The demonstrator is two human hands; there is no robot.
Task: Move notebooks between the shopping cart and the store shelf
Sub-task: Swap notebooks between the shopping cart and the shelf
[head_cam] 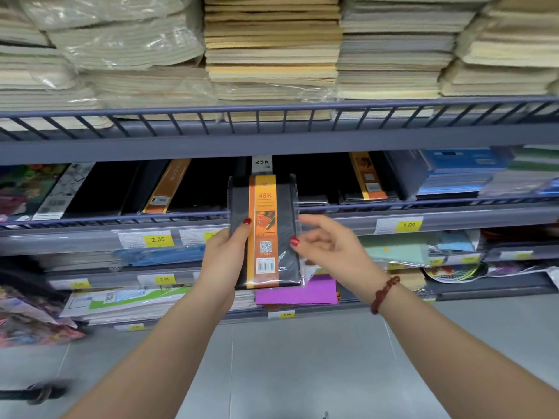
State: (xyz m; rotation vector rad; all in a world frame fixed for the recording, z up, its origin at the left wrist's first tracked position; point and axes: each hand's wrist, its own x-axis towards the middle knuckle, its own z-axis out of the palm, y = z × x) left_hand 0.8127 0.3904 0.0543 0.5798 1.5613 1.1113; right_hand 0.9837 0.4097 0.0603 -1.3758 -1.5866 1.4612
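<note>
The black notebook (263, 225) with the orange "48K" band stands upright, crossing in front of the wire rail (121, 217) of the middle shelf. Its top edge rises above that rail and its lower half hangs below it. The left hand (225, 252) clamps its lower left edge, thumb (245, 225) on the cover and the other fingers hidden behind. The right hand (329, 246), below the rail too, has loose, parted fingers, with the thumb tip (295, 241) touching the notebook's right edge. One notebook is held. Behind the rail lie two more orange-banded notebooks (166, 186) (367, 176). One bead bracelet (384, 293) circles the right wrist.
</note>
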